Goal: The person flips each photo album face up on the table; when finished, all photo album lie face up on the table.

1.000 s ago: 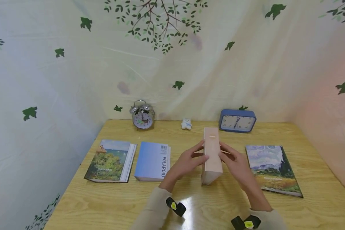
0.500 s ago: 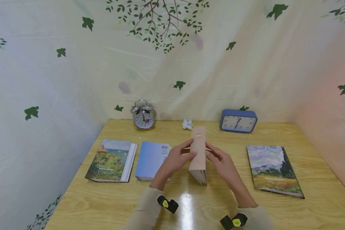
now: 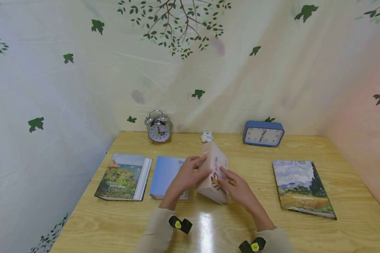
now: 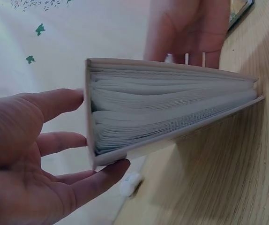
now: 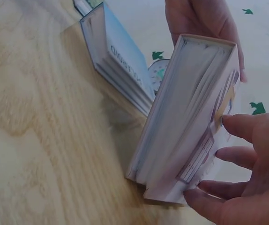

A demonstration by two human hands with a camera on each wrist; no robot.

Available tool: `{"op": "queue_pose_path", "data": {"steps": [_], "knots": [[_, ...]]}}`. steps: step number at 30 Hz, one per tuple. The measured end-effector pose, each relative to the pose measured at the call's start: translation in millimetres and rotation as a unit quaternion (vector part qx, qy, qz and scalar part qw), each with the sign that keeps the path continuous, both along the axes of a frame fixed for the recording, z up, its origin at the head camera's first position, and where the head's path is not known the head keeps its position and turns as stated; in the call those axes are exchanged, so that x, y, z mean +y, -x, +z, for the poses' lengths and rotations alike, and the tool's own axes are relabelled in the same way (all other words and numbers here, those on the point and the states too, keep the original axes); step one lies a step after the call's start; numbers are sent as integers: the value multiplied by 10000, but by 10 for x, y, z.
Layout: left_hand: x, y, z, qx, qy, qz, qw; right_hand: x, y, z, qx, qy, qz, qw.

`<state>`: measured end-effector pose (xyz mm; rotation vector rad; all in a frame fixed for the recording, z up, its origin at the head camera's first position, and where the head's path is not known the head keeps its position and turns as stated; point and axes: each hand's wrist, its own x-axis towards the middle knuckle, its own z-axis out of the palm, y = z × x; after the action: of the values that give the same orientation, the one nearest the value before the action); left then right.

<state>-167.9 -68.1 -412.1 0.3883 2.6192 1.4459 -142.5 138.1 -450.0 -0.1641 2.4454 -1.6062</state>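
Observation:
A pale pink photo album [image 3: 216, 174] stands on its page edges in the middle of the table, leaning left with its spine up. My left hand [image 3: 187, 175] holds it at the spine, thumb and a finger on the spine and another finger against the lower cover in the left wrist view. The right hand [image 3: 239, 188] touches the printed front cover with its fingertips, its fingers fairly straight. White page edges [image 4: 172, 103] show between the covers. Just left of it lies a blue POLAROID album [image 3: 166, 175], partly hidden by the left hand.
A landscape-painting album [image 3: 121, 177] lies far left, another [image 3: 304, 188] at the right. Along the back edge of the wooden table [image 3: 304, 235] stand a twin-bell alarm clock [image 3: 158, 130], a small white bear figure [image 3: 206, 136] and a blue clock [image 3: 263, 134]. Patterned cloth hangs behind.
Both hands have moved left with the pink album, close to the blue one. The album has turned and tipped leftward, so its front cover now shows; the right fingertips are spread on it.

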Motion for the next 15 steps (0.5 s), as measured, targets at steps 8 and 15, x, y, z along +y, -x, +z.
{"op": "queue_pose_path", "data": {"steps": [8,15], "knots": [[-29,-11,-44,-412,-58,-71,9991,33,3,-69,57,-527,-191,9984],[6,-28,-182,-785,-80,-138,9968,82,12,-113,-74,-1201,-299,9923]]}}
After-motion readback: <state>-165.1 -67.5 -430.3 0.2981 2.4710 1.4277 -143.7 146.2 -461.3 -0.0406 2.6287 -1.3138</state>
